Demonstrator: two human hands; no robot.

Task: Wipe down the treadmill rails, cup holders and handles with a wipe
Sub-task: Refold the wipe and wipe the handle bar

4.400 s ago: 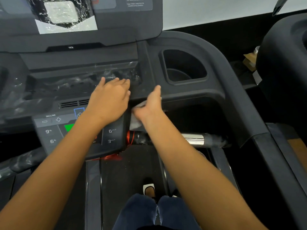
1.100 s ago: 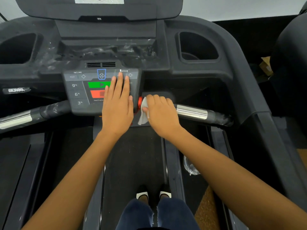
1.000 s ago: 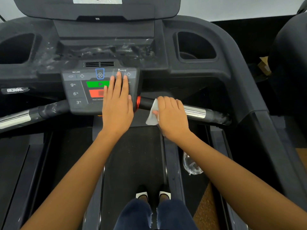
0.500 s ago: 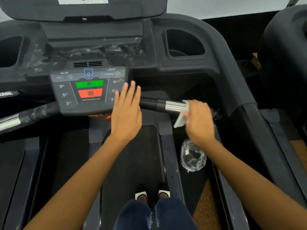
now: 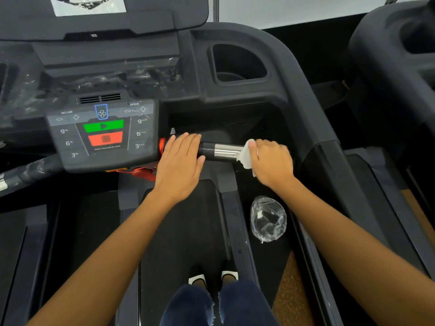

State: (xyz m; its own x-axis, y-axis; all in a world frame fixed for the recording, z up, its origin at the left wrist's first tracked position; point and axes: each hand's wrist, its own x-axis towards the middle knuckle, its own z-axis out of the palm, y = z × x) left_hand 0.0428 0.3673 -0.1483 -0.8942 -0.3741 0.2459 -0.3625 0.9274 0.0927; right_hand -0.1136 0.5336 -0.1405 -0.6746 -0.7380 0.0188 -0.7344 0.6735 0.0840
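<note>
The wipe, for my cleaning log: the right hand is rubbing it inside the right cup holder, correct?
No. The head view shows the right hand holding the wipe on the right handlebar, at the end of its silver section, not inside the right cup holder.

White wipe (image 5: 245, 155) crumpled against the chrome handle (image 5: 223, 151).

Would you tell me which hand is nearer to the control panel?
Left. The left hand lies flat over the handlebar just beside the control panel; the right hand grips the wipe farther right along the bar.
</note>
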